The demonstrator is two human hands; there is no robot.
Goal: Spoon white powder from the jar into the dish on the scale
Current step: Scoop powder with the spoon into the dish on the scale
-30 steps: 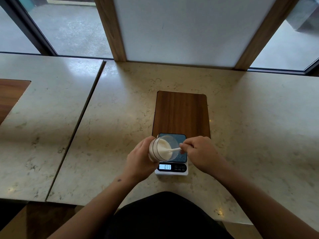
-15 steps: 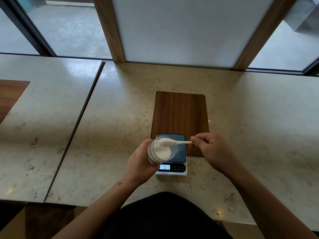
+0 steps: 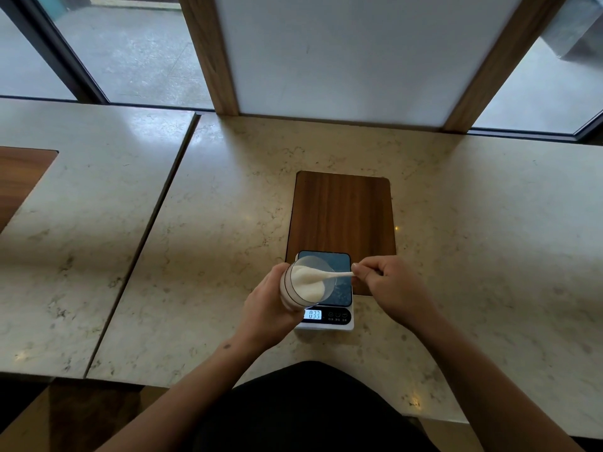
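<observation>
My left hand grips a clear jar of white powder, tilted on its side with its mouth toward the right, over the left part of the scale. My right hand pinches the handle of a white spoon. The spoon's bowl is heaped with powder and sits at the jar's mouth. The scale's dark platform shows behind the jar, and its lit display reads 033. I cannot make out a dish on the platform.
The scale stands on a marble counter, partly over a dark wooden inlay panel. A second counter slab lies to the left across a seam. Windows and a white panel with wooden posts rise behind.
The spoon has come out of the jar loaded with powder, and my right hand has drawn back to the right. The jar stays tilted in my left hand. The display reads the same.
</observation>
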